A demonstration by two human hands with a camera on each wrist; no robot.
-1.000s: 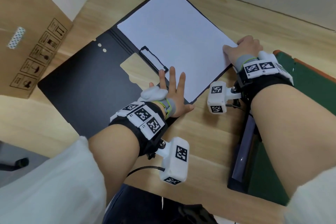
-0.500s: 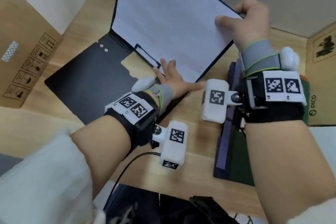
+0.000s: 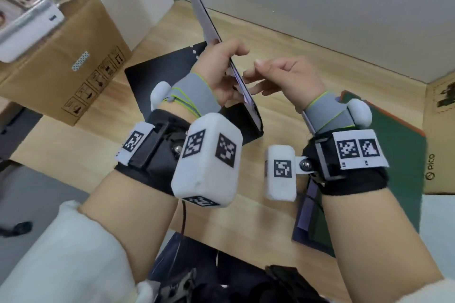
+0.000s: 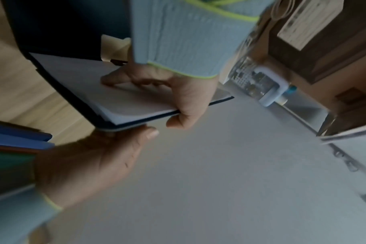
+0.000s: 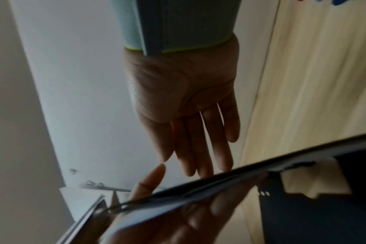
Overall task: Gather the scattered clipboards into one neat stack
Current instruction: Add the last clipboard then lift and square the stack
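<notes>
Black folding clipboard (image 3: 242, 115) with white paper standing half-raised off wooden table (image 3: 283, 39); left hand (image 3: 221, 74) gripping its raised flap's edge; right hand (image 3: 288, 79) hovering beside, fingers relaxed apart

The black folding clipboard (image 3: 172, 76) is open on the wooden table (image 3: 283, 118). One half lies flat. The other half (image 3: 204, 19), with white paper (image 4: 90, 85) on its inner side, stands almost upright above the flat half. To the right of it on the table lie a green clipboard (image 3: 398, 155) and blue ones (image 4: 19, 138).
</notes>
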